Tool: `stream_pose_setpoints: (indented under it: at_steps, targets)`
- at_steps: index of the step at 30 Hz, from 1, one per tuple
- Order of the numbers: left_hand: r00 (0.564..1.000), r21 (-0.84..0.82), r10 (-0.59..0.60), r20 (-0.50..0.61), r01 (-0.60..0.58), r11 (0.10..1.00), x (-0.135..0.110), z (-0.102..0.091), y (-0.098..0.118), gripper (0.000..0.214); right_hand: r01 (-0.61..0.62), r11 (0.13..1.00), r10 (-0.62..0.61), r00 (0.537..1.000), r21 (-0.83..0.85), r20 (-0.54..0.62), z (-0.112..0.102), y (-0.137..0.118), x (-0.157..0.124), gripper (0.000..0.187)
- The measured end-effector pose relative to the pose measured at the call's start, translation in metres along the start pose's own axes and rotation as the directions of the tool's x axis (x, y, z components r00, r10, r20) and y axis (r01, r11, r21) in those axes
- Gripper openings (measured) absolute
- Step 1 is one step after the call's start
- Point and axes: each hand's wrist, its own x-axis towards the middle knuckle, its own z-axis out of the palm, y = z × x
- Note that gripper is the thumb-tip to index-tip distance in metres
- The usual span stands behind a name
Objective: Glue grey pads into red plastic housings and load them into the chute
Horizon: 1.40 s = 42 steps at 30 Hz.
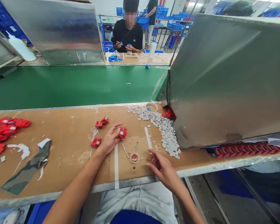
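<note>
My left hand [110, 139] is closed on a small red toy car body [123, 133] with grey parts, held just above the brown work surface. Three similar red pieces [96, 142] lie to the left of that hand. My right hand [162, 166] hovers near the table's front edge, fingers loosely curled and apart, with nothing seen in it. Between the hands stands a small round cup [134, 158] of brownish-red paste, a thin stick resting in it. Another little stick [125, 151] lies beside the cup, and dark drops spot the board around it.
Many small grey plates [169, 137] are heaped at right, by a tape roll [151, 107]. Red pieces [8, 127] and a camouflage strip [28, 168] lie left. A metal panel [228, 84] stands right. Beyond the green belt [84, 84], a person handles blue pieces.
</note>
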Motion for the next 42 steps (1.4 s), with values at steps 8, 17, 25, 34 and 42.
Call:
stream_pose_setpoints:
  at_steps: [8, 17, 25, 34, 42]
  targets:
    - [0.990, 0.088, 0.127, -0.056, -0.122, 0.989, 0.001, -0.002, -0.001, 0.042, 0.125, 0.992, -0.120, 0.980, -0.020, 0.161, 0.011, -0.028, 0.036, 0.017]
    - [0.995, -0.078, 0.064, 0.078, -0.058, 0.995, 0.000, -0.001, -0.002, 0.050, 0.094, 0.991, -0.101, 0.993, 0.091, 0.069, 0.011, -0.020, 0.034, 0.015]
    - [0.991, -0.152, -0.040, 0.126, 0.059, 0.987, -0.001, 0.003, -0.005, 0.055, -0.094, 0.903, 0.130, 0.990, 0.419, -0.060, 0.029, -0.001, 0.029, 0.023]
    - [0.989, 0.226, 0.120, 0.092, -0.138, 0.964, 0.005, -0.004, -0.013, 0.060, -0.166, 0.829, 0.259, 0.960, 0.534, -0.103, 0.024, 0.014, 0.022, 0.030]
    - [0.878, 0.780, 0.387, 0.282, -0.444, 0.440, 0.001, 0.000, -0.018, 0.031, -0.068, 0.848, 0.163, 0.977, 0.525, -0.136, -0.005, -0.003, 0.048, 0.028]
